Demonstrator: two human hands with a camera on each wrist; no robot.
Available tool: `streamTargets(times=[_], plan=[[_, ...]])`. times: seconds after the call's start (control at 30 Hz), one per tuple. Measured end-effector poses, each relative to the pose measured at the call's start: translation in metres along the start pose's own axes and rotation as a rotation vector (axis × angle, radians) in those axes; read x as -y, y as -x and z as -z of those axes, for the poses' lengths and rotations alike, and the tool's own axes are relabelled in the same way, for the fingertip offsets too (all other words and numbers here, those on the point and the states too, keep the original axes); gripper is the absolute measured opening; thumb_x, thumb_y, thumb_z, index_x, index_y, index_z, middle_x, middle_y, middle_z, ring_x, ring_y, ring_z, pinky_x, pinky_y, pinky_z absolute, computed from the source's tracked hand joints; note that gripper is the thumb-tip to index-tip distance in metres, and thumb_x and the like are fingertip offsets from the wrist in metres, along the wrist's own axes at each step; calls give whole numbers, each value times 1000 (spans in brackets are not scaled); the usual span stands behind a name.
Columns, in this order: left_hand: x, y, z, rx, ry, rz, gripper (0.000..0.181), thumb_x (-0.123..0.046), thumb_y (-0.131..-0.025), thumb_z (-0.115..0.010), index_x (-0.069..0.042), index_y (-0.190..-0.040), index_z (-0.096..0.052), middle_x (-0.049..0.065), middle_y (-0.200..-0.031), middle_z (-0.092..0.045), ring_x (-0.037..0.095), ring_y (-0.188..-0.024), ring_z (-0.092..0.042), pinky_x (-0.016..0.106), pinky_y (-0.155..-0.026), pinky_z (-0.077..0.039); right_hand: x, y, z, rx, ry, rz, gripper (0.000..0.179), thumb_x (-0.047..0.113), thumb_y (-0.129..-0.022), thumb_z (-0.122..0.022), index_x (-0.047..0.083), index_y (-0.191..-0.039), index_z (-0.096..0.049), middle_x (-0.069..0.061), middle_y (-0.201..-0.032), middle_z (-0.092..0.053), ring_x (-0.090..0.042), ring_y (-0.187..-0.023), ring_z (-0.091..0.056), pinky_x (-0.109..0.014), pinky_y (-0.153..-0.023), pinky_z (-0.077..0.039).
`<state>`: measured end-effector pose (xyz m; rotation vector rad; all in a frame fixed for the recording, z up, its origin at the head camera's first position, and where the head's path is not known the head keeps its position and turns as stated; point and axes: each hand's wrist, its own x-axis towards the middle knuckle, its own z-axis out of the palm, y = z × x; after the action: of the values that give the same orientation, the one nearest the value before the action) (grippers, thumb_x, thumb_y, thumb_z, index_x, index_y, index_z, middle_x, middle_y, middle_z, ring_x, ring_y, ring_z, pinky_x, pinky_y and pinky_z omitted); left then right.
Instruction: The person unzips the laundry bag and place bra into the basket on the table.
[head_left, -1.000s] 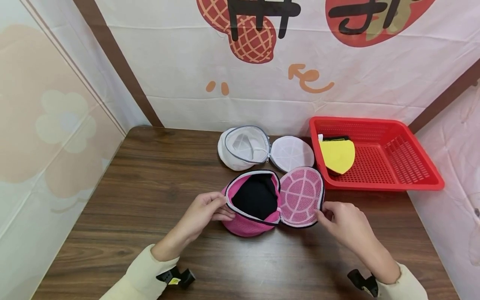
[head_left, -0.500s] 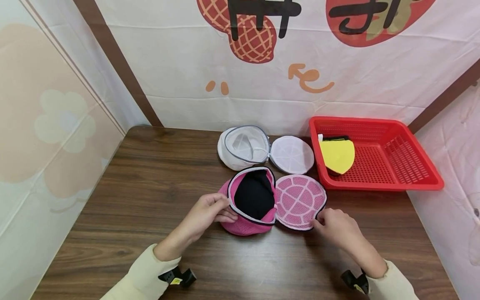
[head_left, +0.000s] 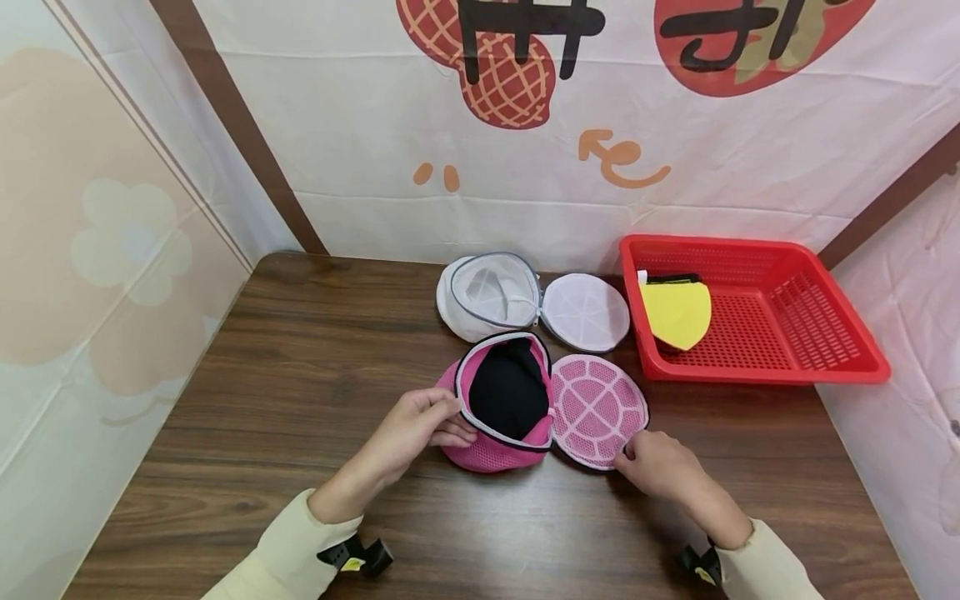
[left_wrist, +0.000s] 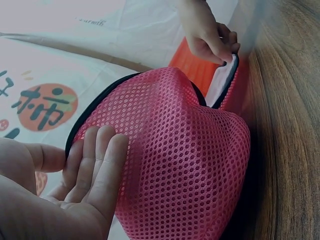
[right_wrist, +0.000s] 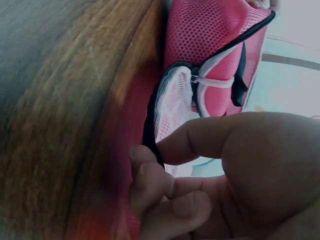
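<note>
A pink mesh laundry bag [head_left: 491, 457] stands unzipped on the table, its round lid [head_left: 596, 408] folded out to the right. Inside the bag lies a black cloth item [head_left: 510, 392]. My left hand [head_left: 416, 427] pinches the bag's left rim between thumb and fingers, which the left wrist view shows against the pink mesh [left_wrist: 180, 160]. With thumb and index finger, my right hand [head_left: 663, 468] pinches the lid's dark edge at its lower right. In the right wrist view the lid [right_wrist: 172, 100] is seen edge-on, low over the wood.
Behind the pink bag is a white mesh laundry bag [head_left: 461, 312] with its round white lid [head_left: 585, 312] laid open. At the back right stands a red plastic basket [head_left: 765, 371] holding a yellow item [head_left: 678, 312] and something black. A printed cloth hangs behind the wooden table [head_left: 322, 350].
My right hand has moved down and slightly left with the lid, which now lies flatter and nearer to me. The bag has shifted slightly left; my left hand keeps its hold.
</note>
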<state>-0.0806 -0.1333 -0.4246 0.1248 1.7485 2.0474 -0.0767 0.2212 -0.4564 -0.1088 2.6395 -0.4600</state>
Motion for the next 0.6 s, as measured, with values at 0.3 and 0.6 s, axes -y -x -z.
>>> streamTargets(times=[0.3,0.6], plan=[[1,-1,0,10,1,-4,20,-5,-104,-48,3,-89,-59,15,-85,-72,17,-79,-72,32,-78,-64,-1,-2,3,27,38,12,43,28,-93,-67,17,-56,-48,5,-53,-38,-12,-52,-35,-25,-48,-25],[2,-1,-1,13,12,7,19,-3,-104,-49,1,-88,-59,14,-84,-71,17,-78,-72,33,-77,-64,2,-3,18,-19,15,72,36,27,-93,-71,14,-64,-56,3,-56,-45,-13,-56,-41,-27,-50,-32]])
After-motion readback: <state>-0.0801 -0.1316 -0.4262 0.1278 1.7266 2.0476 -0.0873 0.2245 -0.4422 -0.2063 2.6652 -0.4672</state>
